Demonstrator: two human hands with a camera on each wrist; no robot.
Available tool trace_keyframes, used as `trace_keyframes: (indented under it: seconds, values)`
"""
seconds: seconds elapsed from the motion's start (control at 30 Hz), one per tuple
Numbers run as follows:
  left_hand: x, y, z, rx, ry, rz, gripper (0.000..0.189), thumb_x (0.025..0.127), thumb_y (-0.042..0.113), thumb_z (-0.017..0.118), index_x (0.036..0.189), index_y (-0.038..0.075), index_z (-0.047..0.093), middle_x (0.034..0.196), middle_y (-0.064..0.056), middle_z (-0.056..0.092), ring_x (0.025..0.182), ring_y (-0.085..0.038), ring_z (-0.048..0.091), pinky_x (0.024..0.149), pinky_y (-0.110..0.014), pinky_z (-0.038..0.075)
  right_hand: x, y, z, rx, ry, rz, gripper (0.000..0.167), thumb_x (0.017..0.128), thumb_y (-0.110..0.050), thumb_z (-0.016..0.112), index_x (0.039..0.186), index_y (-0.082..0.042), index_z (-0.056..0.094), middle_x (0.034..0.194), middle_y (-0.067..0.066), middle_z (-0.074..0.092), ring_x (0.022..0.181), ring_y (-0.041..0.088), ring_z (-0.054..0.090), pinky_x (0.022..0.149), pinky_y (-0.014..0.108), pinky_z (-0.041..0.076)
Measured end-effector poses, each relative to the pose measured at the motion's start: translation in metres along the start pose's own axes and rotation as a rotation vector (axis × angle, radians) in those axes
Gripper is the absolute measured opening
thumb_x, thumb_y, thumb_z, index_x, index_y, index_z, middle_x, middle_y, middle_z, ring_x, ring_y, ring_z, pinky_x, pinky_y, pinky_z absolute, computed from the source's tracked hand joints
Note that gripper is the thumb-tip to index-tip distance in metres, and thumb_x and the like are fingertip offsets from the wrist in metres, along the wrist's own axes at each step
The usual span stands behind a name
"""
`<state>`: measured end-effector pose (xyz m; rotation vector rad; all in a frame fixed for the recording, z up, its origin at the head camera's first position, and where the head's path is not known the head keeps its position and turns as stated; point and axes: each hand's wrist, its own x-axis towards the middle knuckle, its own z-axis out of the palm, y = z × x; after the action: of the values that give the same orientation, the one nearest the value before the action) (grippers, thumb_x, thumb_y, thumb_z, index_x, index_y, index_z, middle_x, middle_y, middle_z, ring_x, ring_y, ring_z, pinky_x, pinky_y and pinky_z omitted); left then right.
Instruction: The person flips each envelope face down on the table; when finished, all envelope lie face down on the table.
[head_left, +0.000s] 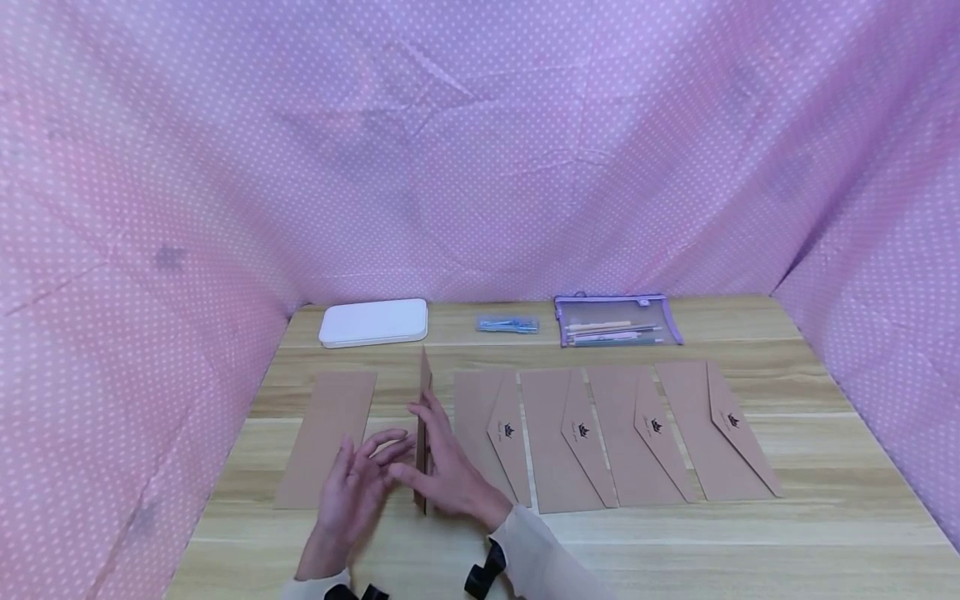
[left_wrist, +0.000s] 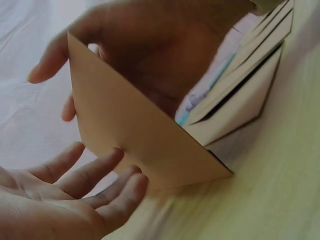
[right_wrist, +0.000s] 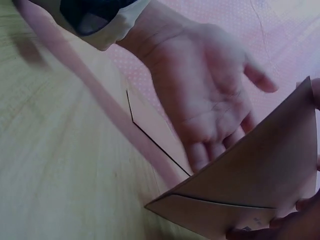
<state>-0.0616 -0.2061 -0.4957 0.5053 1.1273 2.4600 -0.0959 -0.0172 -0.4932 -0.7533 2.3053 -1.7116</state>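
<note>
A brown kraft-paper envelope [head_left: 423, 433] stands on its long edge between the two hands, its flap side facing the right hand. My right hand [head_left: 453, 475] holds it from the right, with the thumb and a finger reaching over to its left face. My left hand [head_left: 358, 483] is on the other side, palm turned toward the envelope, fingers spread and loosely bent. In the left wrist view the left fingertips [left_wrist: 117, 152] overlap the envelope's plain face. Another envelope [head_left: 330, 433] lies plain side up, left of the hands.
Several flap-up envelopes [head_left: 566, 442] with crown prints lie in a row to the right. Behind them are a white case [head_left: 373, 322], a small clear pack of blue items [head_left: 507, 324] and a purple-edged mesh pencil pouch [head_left: 618, 308]. Pink dotted cloth [head_left: 480, 167] surrounds the wooden table [head_left: 675, 546].
</note>
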Motion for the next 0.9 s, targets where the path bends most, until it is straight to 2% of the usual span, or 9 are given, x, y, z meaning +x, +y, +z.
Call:
trace_keyframes:
  seconds: [0.1, 0.23, 0.3, 0.5, 0.67, 0.9]
  values:
    - [0.0, -0.003, -0.001, 0.039, 0.026, -0.032, 0.077, 0.105, 0.041, -0.01, 0.146, 0.0, 0.04, 0.147, -0.009, 0.056, 0.135, -0.017, 0.053, 0.11, -0.03, 0.046, -0.001, -0.001, -0.002, 0.016, 0.032, 0.005, 0.073, 0.092, -0.036, 0.065, 0.152, -0.018, 0.029, 0.17, 0.016, 0.006, 0.155, 0.041, 0.016, 0.114, 0.069, 0.033]
    - [0.001, -0.005, -0.002, 0.087, 0.025, -0.038, 0.076, 0.106, 0.037, -0.01, 0.145, -0.001, 0.042, 0.145, -0.006, 0.058, 0.135, -0.014, 0.054, 0.111, -0.03, 0.046, -0.003, -0.001, -0.007, 0.026, 0.069, 0.036, 0.072, 0.092, -0.031, 0.066, 0.151, -0.011, 0.03, 0.169, 0.018, 0.011, 0.154, 0.04, 0.018, 0.116, 0.065, 0.033]
    - [0.001, -0.005, -0.002, 0.106, 0.014, -0.037, 0.075, 0.106, 0.035, -0.01, 0.145, -0.001, 0.042, 0.146, -0.004, 0.058, 0.136, -0.013, 0.053, 0.112, -0.03, 0.046, -0.004, 0.001, -0.008, 0.03, 0.085, 0.063, 0.074, 0.092, -0.032, 0.067, 0.151, -0.009, 0.029, 0.168, 0.019, 0.012, 0.154, 0.04, 0.019, 0.118, 0.065, 0.028]
    - [0.001, -0.004, -0.002, 0.146, 0.009, -0.051, 0.072, 0.107, 0.035, -0.007, 0.145, 0.0, 0.043, 0.148, -0.002, 0.056, 0.138, -0.011, 0.049, 0.113, -0.03, 0.044, -0.005, 0.007, -0.014, 0.09, 0.113, 0.109, 0.075, 0.092, -0.03, 0.068, 0.152, -0.005, 0.03, 0.166, 0.02, 0.02, 0.153, 0.038, 0.022, 0.121, 0.062, 0.026]
    - [0.001, -0.007, -0.001, 0.175, 0.04, -0.061, 0.065, 0.108, 0.03, -0.003, 0.143, 0.004, 0.045, 0.143, 0.003, 0.059, 0.135, -0.009, 0.051, 0.112, -0.029, 0.044, -0.002, 0.009, -0.02, 0.143, 0.13, 0.167, 0.072, 0.091, -0.028, 0.07, 0.15, -0.007, 0.034, 0.16, 0.015, 0.035, 0.15, 0.032, 0.032, 0.122, 0.057, 0.027]
    - [-0.001, -0.014, 0.002, 0.268, 0.121, -0.062, 0.05, 0.11, 0.02, 0.013, 0.14, 0.0, 0.048, 0.14, 0.003, 0.06, 0.136, -0.01, 0.051, 0.11, -0.026, 0.045, 0.001, 0.015, -0.029, 0.132, 0.21, 0.281, 0.066, 0.085, -0.014, 0.071, 0.143, -0.002, 0.043, 0.152, 0.022, 0.046, 0.143, 0.041, 0.04, 0.117, 0.06, 0.033]
